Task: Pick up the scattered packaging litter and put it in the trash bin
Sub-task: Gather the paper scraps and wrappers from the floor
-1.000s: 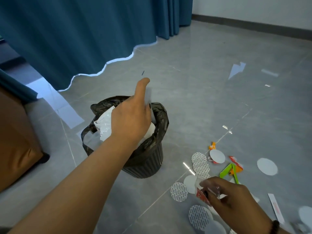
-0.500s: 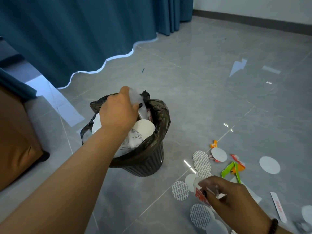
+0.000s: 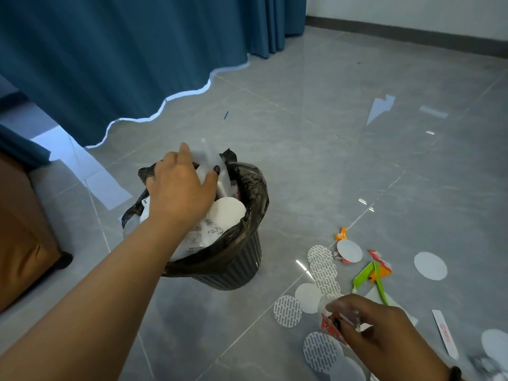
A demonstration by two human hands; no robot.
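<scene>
Left hand: fingers spread and relaxed over the bin mouth, holding nothing; a clear white wrapper stands just beyond the fingertips, long axis near upright, lower end down in the bin. Right hand: fingers curled, pinching a crumpled clear wrapper with a red sachet low over the floor; the way these point cannot be told. Trash bin: dark ribbed, black liner, upright on grey floor tiles, filled with white packaging and a white disc. Scattered litter, right of bin: patterned foil discs, plain white discs, green strip running diagonally, white paper strip lying lengthwise toward the viewer. Blue curtain behind.
</scene>
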